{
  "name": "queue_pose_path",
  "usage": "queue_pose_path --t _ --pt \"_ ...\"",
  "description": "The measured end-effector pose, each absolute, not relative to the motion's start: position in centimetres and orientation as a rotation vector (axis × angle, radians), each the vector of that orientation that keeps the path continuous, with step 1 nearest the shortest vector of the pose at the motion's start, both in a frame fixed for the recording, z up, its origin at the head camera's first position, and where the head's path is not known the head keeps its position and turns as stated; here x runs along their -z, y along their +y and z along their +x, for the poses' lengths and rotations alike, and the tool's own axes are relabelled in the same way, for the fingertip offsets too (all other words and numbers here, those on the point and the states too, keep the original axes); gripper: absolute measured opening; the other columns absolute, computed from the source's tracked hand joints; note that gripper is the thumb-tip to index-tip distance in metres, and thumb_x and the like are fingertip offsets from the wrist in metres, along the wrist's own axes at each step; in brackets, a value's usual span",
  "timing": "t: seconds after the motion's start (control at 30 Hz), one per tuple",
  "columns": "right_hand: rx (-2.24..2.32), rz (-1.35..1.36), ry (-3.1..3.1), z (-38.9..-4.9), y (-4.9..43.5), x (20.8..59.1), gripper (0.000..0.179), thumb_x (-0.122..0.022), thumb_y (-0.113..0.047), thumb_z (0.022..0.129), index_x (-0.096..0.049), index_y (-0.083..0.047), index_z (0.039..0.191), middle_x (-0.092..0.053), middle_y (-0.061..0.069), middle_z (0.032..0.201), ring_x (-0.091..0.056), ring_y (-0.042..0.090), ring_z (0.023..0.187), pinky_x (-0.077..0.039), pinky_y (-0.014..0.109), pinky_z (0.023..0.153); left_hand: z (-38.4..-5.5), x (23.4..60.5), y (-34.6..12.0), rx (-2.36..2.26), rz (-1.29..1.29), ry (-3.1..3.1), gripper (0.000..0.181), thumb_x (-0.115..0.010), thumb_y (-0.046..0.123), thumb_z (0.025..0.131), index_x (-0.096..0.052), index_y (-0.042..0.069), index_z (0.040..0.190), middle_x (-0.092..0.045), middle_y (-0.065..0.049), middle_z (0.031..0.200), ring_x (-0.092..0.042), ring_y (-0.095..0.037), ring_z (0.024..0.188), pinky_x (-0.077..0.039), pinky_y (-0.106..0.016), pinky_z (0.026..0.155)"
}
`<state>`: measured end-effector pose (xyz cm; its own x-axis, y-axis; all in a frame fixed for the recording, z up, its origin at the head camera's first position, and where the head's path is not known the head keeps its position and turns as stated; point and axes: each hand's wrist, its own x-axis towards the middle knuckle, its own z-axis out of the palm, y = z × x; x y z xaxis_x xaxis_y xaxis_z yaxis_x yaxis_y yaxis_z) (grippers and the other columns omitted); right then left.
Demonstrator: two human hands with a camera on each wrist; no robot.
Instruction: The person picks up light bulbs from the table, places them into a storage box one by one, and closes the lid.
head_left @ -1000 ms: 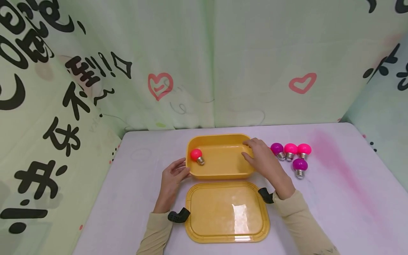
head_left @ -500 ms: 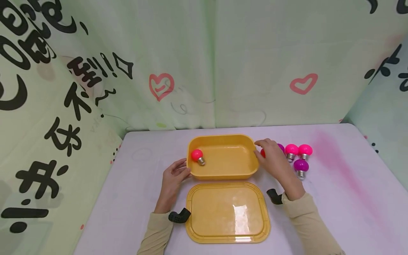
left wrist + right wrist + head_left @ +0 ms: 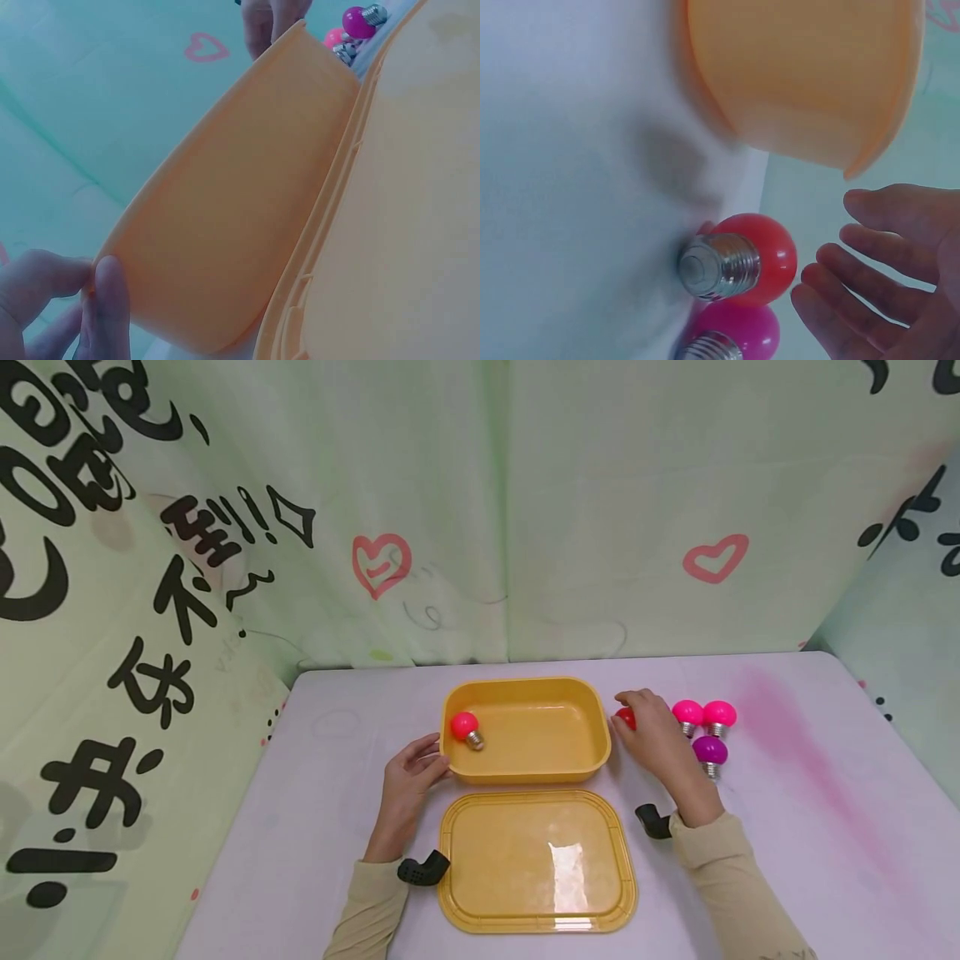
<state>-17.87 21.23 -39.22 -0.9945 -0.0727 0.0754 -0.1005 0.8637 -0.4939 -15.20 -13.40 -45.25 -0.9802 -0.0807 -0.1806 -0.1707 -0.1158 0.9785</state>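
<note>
A yellow plastic box [image 3: 540, 727] stands on the table with one red light bulb [image 3: 464, 727] lying inside at its left. My left hand [image 3: 407, 785] pinches the box's left rim between thumb and fingers, as the left wrist view shows. Right of the box, my right hand [image 3: 660, 739] hovers over another red light bulb [image 3: 776, 259]. Its fingers [image 3: 874, 281] are parted and hold nothing; a gap shows between them and the bulb. A magenta bulb [image 3: 754, 330] beside that one is hidden by the hand in the head view.
A yellow lid [image 3: 536, 860] lies flat in front of the box. Two pink bulbs [image 3: 687, 712] and a purple bulb [image 3: 709, 750] sit to the right of my right hand. Fabric walls [image 3: 585, 527] rise behind the table and at its sides.
My right hand has moved from the box's right rim to the right, over the bulbs, and now covers the nearest purple one. The left hand stays on the box.
</note>
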Motion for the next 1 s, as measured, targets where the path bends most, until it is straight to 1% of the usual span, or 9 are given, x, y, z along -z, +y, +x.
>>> queue_pose_path --t 0.33,0.57,0.83,1.0 --pt "-0.787 0.067 -3.036 -18.3 21.8 39.9 0.045 -0.067 -0.013 0.094 -0.054 0.006 0.132 -0.050 0.031 0.129 -0.049 0.045 0.116 -0.054 0.057 0.093 -15.0 45.2 -13.3 -2.276 -0.312 2.057 0.044 -0.072 0.003 0.089 -0.060 0.004 0.132 -0.059 -0.021 0.126 -0.066 -0.021 0.097 -0.060 -0.025 0.080" --pt "-0.754 0.091 -3.055 -18.7 22.0 40.0 0.045 -0.070 -0.011 0.090 -0.057 0.006 0.130 -0.052 0.031 0.128 -0.049 0.045 0.116 -0.054 0.057 0.092 -14.9 45.2 -13.5 -2.316 -0.284 2.036 0.043 -0.071 0.001 0.089 -0.060 0.001 0.131 -0.059 -0.024 0.125 -0.066 -0.019 0.093 -0.060 -0.025 0.079" --pt "-0.736 0.105 -3.057 -18.8 22.3 40.1 0.043 -0.072 -0.008 0.088 -0.060 0.007 0.126 -0.053 0.031 0.125 -0.048 0.046 0.115 -0.053 0.059 0.094 -14.9 45.4 -13.5 -2.296 -0.278 2.040 0.043 -0.071 0.003 0.090 -0.059 0.003 0.132 -0.059 -0.022 0.127 -0.066 -0.026 0.100 -0.060 -0.025 0.080" --pt "-0.752 0.068 -3.061 -18.8 22.5 40.3 0.041 -0.073 -0.007 0.087 -0.061 0.007 0.124 -0.052 0.030 0.125 -0.047 0.046 0.116 -0.052 0.059 0.095 -15.0 45.4 -13.4 -2.307 -0.258 2.030 0.044 -0.070 0.002 0.090 -0.059 0.001 0.132 -0.058 -0.023 0.126 -0.066 -0.022 0.096 -0.060 -0.025 0.080"
